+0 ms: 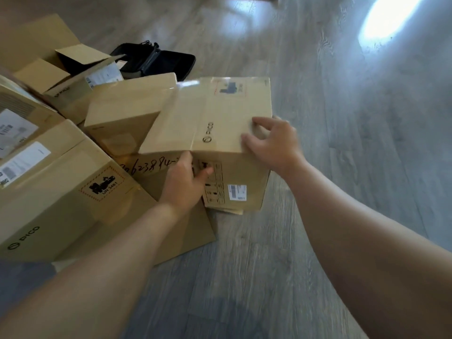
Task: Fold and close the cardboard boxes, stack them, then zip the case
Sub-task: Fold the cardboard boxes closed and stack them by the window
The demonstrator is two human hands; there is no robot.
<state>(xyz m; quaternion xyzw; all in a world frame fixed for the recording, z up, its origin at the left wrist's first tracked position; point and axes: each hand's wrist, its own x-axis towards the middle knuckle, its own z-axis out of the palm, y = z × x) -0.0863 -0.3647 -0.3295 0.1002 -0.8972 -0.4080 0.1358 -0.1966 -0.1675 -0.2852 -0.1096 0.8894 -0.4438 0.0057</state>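
A brown PICO cardboard box (pixel 220 118) stands on the floor in the middle of the head view, its top flaps folded down. My left hand (pixel 186 182) grips its near front side just under the top edge, thumb against the printed symbols. My right hand (pixel 271 143) grips the box's near right top corner, fingers curled onto the top flap. A black case (pixel 168 62) lies unzipped on the floor behind the boxes.
Several more cardboard boxes crowd the left: a closed PICO box (pixel 56 199) at the near left, an open one (pixel 73 67) at the far left, another (pixel 122 111) beside the held box. A flat cardboard sheet (pixel 186 231) lies underneath. Grey wooden floor (pixel 342 118) stretches right.
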